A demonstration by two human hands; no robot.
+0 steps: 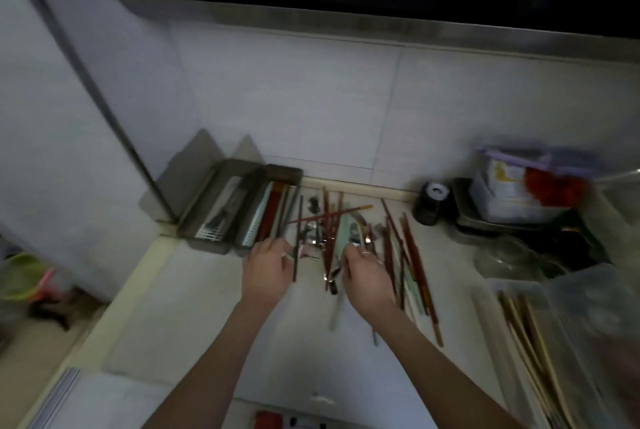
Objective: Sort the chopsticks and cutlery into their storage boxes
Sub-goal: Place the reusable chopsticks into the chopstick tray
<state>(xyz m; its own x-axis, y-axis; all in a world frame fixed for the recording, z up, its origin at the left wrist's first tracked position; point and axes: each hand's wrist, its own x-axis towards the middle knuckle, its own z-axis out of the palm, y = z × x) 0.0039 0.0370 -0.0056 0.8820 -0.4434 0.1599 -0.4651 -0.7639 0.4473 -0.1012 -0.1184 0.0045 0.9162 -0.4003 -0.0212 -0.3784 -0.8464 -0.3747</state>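
Note:
A loose pile of red-brown, dark and pale green chopsticks with metal cutlery lies on the counter. Two grey storage boxes stand at its left against the wall. The left box holds metal cutlery, the right box holds chopsticks. My left hand hovers at the near end of the right box, its thumb beside a dark chopstick; blur hides any grip. My right hand rests on the middle of the pile, fingers curled around a pale green chopstick whose near end is blurred.
More red-brown chopsticks lie fanned to the right. A clear bin with wooden chopsticks sits at the front right. A black jar, a metal tray with containers and glass bowls crowd the back right. The counter's edge drops off at left.

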